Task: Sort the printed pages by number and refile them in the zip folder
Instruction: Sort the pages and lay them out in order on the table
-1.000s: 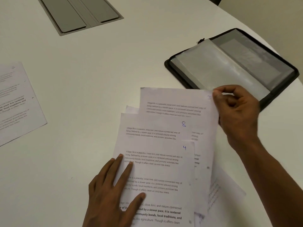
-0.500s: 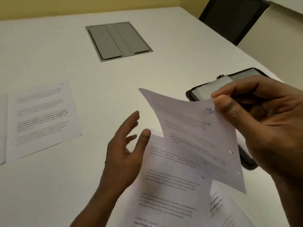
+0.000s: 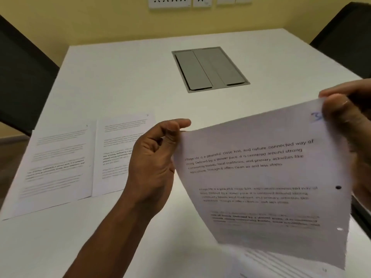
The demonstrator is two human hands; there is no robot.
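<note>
Both hands (image 3: 154, 163) pinch the page (image 3: 267, 177) apparently numbered 3 above the table (image 3: 120, 77).

The left hand (image 3: 154, 157) is raised in front of the body, its bare forearm rising from the lower left. Its fingers are curled, and thumb and forefinger pinch the left edge of a printed page (image 3: 267, 187). The right hand (image 3: 349, 125) sits at the right border, partly cut off, with thumb and fingers in a grip on the page's upper right corner.
</note>
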